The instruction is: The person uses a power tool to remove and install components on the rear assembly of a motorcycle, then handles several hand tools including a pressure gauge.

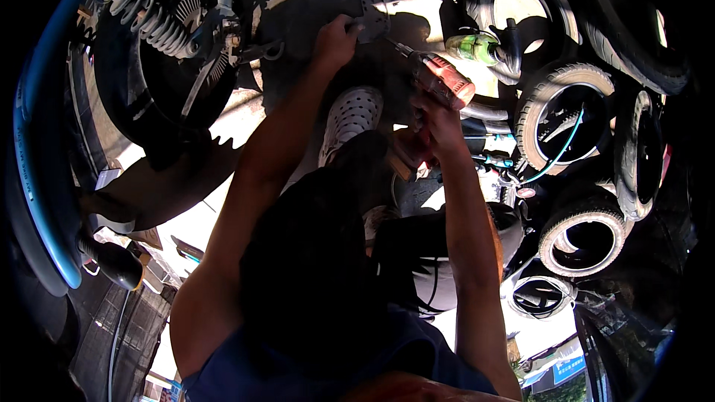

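My left hand is closed, its thumb and fingers pinching the edge of a thin dark flat plate low over the shaded ground. In my right hand is a red power drill, gripped by its handle. The drill's bit points up and left toward the plate's lower right corner, and I cannot tell whether it touches. Below and between my hands is my white clog with holes in it. My head's dark shape covers the middle of the lower view.
On the left stand a wheel with a coil-spring shock absorber, a blue curved body panel and a dark mudguard. Several tyres lie and lean along the right. A green-and-black tool lies just beyond the drill.
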### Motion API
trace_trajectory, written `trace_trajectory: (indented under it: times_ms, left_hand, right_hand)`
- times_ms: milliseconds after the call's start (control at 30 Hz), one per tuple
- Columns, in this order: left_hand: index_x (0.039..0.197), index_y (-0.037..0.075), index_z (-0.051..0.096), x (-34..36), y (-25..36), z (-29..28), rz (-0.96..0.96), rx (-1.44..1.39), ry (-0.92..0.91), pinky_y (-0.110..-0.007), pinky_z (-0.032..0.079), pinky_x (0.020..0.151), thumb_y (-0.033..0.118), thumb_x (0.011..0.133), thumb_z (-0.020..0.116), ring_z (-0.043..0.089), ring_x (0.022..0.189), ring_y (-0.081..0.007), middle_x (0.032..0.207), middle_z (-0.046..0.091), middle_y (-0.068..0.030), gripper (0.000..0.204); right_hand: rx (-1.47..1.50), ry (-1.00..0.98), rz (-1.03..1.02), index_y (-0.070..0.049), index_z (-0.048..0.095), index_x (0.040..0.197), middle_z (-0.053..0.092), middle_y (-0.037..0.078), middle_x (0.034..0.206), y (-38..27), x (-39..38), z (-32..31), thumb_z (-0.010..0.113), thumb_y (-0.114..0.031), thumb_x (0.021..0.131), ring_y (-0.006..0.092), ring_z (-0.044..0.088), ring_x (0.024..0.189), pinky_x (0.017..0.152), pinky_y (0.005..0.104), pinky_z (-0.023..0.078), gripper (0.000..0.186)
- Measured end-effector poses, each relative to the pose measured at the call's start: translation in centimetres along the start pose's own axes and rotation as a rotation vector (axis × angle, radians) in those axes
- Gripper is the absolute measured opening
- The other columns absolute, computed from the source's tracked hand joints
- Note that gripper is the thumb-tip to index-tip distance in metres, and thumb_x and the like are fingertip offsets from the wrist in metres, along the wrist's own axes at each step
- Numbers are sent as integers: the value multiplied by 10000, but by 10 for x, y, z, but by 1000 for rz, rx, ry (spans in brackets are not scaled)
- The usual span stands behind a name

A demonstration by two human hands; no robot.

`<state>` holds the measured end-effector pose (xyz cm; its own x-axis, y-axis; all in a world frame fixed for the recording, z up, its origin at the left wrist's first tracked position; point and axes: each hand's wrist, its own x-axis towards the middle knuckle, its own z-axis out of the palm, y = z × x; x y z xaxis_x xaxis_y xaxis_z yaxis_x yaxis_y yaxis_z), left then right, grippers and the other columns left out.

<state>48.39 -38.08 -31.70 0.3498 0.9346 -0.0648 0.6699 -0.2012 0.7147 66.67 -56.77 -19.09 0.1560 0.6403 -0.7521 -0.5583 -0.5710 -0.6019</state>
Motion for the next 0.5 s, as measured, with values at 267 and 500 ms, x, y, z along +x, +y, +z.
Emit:
trace_trajectory:
  times_ms: [267, 500]
  left_hand:
    - [1030, 57, 600, 7, 12, 12, 33, 457, -132, -501, 525, 816, 248, 929, 603, 646, 979, -390, 970, 668, -155, 216]
    - [1031, 29, 561, -8, -4, -3, 11, 185, -64, -482, 511, 763, 159, 963, 545, 651, 948, -403, 959, 663, -211, 148]
  right_hand:
    - [53, 41, -12, -98, 602, 1016, 502, -1, 650, 7, 29, -1, 680, -60, 813, 112, 479, 495, 449, 274, 385, 222]
    - [13, -19, 92, -85, 607, 1020, 530, 1, 688, -3, 36, 9, 688, -57, 814, 113, 482, 502, 453, 267, 387, 223]
